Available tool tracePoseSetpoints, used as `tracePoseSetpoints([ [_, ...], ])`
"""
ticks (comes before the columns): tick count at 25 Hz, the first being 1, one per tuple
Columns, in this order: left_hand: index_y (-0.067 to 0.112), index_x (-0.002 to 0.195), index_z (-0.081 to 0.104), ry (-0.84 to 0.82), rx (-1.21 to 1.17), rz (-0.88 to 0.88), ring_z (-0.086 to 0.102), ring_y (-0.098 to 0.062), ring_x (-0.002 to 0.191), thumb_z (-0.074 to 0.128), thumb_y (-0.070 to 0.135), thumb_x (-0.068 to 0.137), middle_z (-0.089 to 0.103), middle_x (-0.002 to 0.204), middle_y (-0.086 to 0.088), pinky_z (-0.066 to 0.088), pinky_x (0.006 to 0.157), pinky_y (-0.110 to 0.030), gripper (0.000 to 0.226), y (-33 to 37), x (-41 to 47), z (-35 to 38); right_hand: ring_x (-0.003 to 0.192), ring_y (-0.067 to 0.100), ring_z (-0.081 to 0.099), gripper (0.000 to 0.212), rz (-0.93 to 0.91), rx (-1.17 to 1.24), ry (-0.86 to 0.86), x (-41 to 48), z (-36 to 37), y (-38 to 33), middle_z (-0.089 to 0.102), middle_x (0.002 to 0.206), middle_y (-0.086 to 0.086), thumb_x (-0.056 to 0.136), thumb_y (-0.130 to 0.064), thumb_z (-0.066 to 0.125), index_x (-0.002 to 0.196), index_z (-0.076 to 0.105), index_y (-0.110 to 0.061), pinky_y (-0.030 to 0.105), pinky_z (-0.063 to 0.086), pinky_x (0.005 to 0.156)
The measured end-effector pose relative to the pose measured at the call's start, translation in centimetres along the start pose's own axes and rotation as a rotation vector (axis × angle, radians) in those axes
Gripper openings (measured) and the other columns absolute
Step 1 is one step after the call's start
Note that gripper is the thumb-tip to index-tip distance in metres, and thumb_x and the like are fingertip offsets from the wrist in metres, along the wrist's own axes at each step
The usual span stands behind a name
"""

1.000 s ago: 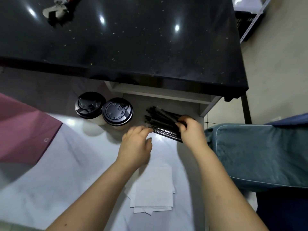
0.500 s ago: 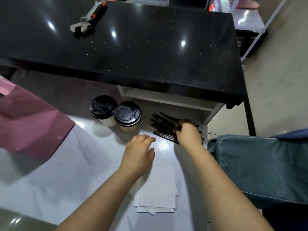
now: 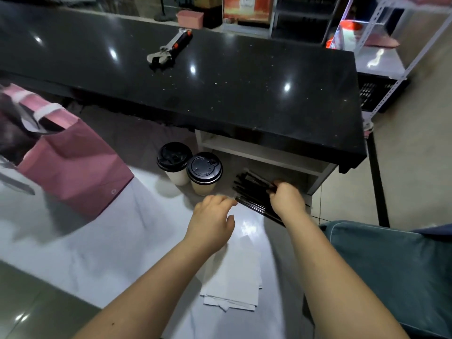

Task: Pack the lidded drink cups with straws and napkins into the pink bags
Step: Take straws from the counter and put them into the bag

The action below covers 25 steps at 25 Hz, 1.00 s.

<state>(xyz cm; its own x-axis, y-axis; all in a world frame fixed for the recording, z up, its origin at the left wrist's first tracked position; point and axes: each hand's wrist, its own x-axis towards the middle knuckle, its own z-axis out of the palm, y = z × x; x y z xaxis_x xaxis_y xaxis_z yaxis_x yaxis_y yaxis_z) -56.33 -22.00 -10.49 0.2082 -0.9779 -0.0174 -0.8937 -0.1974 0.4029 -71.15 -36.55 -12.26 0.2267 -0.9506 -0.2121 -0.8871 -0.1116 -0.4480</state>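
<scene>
Two paper cups with black lids stand side by side on the white surface, the left cup (image 3: 174, 162) and the right cup (image 3: 204, 172). Just right of them lies a pile of black wrapped straws (image 3: 252, 189). My right hand (image 3: 286, 199) reaches into the pile, its fingers curled around straws. My left hand (image 3: 211, 221) hovers with loose fingers at the near end of the pile, fingertips by the straw tips. A stack of white napkins (image 3: 234, 272) lies below my left hand. A pink bag (image 3: 73, 167) stands at the left.
A black countertop (image 3: 220, 81) overhangs the far side, with a wrench (image 3: 168, 48) on it. A white shelf unit (image 3: 264, 152) sits under the counter behind the straws. A teal cushion (image 3: 396, 270) is at the right. Metal racks stand at the far right.
The view tilted up and shows more of the counter. My right hand stays in the straw pile; my left hand has drifted slightly toward the straw tips.
</scene>
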Motion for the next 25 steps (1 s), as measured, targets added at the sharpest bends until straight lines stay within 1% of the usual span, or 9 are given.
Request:
tracePoseSetpoints([
  [2,0.026,0.131,0.051,0.01,0.02,-0.011,0.038,-0.016,0.125,0.049,0.026,0.092,0.05,0.131,0.01,0.033,0.1,-0.032,0.039,0.1,0.0,-0.3,0.104,0.037,0.058,0.024,0.001,0.001,0.025,-0.4,0.0,-0.2,0.065,0.111,0.016,0.094,-0.022,0.053,0.115,0.063,-0.016,0.037,0.046,0.083],
  [4,0.026,0.13,0.051,0.043,0.04,-0.017,0.039,-0.017,0.124,0.049,0.026,0.092,0.05,0.129,0.008,0.032,0.099,-0.033,0.038,0.3,0.1,-1.1,0.1,0.037,0.054,0.019,-0.037,-0.045,0.105,-1.3,-0.3,-0.5,0.064,0.107,0.014,0.095,-0.024,0.05,0.107,0.064,-0.02,0.037,0.044,0.082],
  [6,0.025,0.128,0.053,0.103,0.052,-0.024,0.041,-0.018,0.121,0.05,0.025,0.091,0.053,0.125,0.007,0.033,0.096,-0.034,0.038,0.2,0.3,-2.6,0.097,0.035,0.052,0.017,-0.071,0.041,0.147,-2.7,-1.0,-1.3,0.058,0.103,0.01,0.095,-0.022,0.048,0.104,0.062,-0.026,0.036,0.044,0.082],
  [8,0.023,0.125,0.056,0.184,0.043,-0.027,0.045,-0.021,0.118,0.052,0.023,0.089,0.056,0.122,0.005,0.037,0.094,-0.037,0.037,-0.1,0.3,-4.8,0.084,0.028,0.056,0.013,-0.164,0.229,0.082,-3.9,-1.9,-2.6,0.057,0.088,0.0,0.095,-0.018,0.046,0.091,0.055,-0.026,0.034,0.046,0.073],
  [10,0.021,0.122,0.06,0.253,0.037,-0.013,0.049,-0.024,0.114,0.052,0.022,0.086,0.06,0.119,0.003,0.041,0.091,-0.039,0.036,-0.4,0.3,-7.5,0.073,0.022,0.055,0.013,-0.251,0.309,-0.003,-4.7,-3.2,-4.6,0.055,0.075,-0.008,0.097,-0.018,0.044,0.086,0.049,-0.023,0.033,0.046,0.066],
  [13,0.019,0.115,0.064,0.362,0.114,0.055,0.055,-0.029,0.106,0.047,0.027,0.079,0.064,0.111,-0.001,0.045,0.081,-0.04,0.04,-1.6,-0.7,-12.6,0.072,0.019,0.052,0.014,-0.366,0.272,-0.03,-6.6,-5.4,-9.6,0.054,0.074,-0.007,0.098,-0.025,0.045,0.084,0.046,-0.022,0.031,0.041,0.064],
  [16,0.021,0.122,0.059,0.417,0.202,0.075,0.052,-0.027,0.11,0.052,0.028,0.084,0.06,0.117,0.0,0.042,0.086,-0.04,0.039,-4.1,-2.9,-18.3,0.07,0.012,0.05,0.014,-0.462,0.193,0.004,-9.8,-7.3,-15.7,0.053,0.077,-0.004,0.099,-0.031,0.046,0.088,0.044,-0.022,0.029,0.037,0.059],
  [20,0.023,0.127,0.055,0.491,0.272,0.098,0.05,-0.026,0.114,0.056,0.032,0.086,0.058,0.121,0.0,0.042,0.093,-0.042,0.042,-8.2,-6.9,-26.5,0.071,0.024,0.055,0.016,-0.571,0.056,0.092,-14.7,-9.0,-24.7,0.056,0.077,0.004,0.1,-0.029,0.042,0.088,0.044,-0.019,0.038,0.044,0.063],
  [25,0.025,0.129,0.052,0.512,0.303,0.032,0.048,-0.025,0.118,0.054,0.034,0.087,0.056,0.125,0.001,0.04,0.095,-0.042,0.043,-15.9,-11.5,-35.4,0.078,0.033,0.059,0.018,-0.68,-0.038,0.145,-19.9,-8.5,-36.3,0.059,0.081,0.009,0.1,-0.026,0.04,0.09,0.048,-0.013,0.041,0.049,0.07],
])
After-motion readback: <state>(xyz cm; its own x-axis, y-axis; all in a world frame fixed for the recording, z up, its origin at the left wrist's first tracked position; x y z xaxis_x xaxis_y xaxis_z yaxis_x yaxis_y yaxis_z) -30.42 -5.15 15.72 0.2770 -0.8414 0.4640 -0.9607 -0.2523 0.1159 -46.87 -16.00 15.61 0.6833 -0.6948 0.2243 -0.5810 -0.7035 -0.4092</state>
